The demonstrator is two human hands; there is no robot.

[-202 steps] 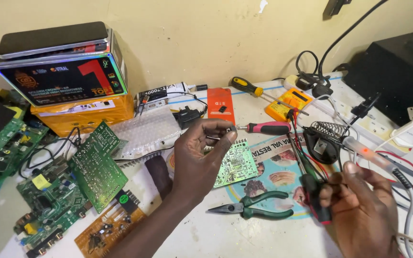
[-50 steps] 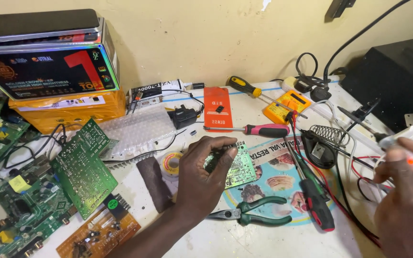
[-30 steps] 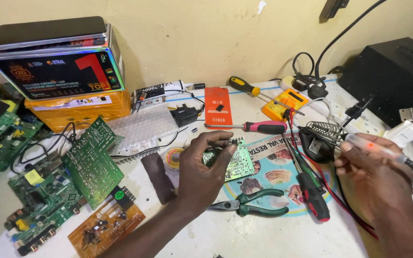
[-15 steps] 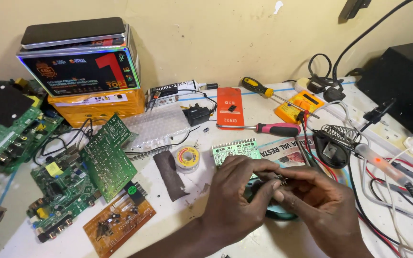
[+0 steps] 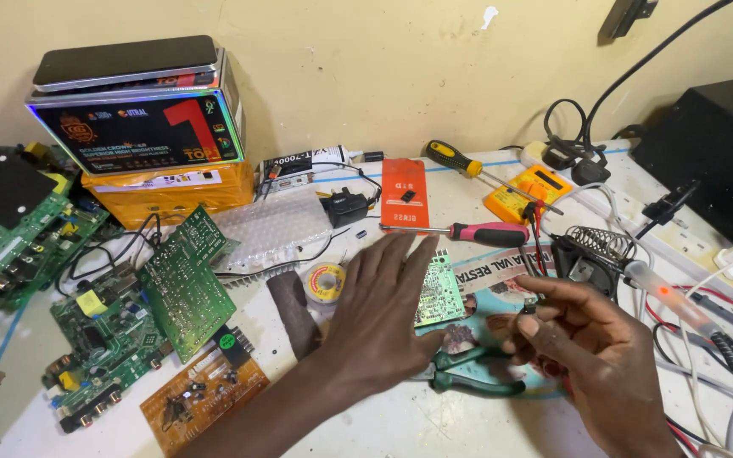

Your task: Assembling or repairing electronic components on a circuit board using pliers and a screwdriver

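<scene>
The left hand (image 5: 383,314) lies flat, fingers spread, beside the small green circuit board (image 5: 439,290) on the table (image 5: 400,424). It should steady the board. The right hand (image 5: 591,348) pinches a tiny dark component (image 5: 529,309) at its fingertips; a light grip suits it.

An electronics repair bench: green circuit boards (image 5: 181,284) heaped at the left of the frame, a solder spool (image 5: 325,281) at centre, screwdrivers (image 5: 468,231), a yellow multimeter (image 5: 526,191) and a soldering-iron stand (image 5: 595,252) at right.
</scene>
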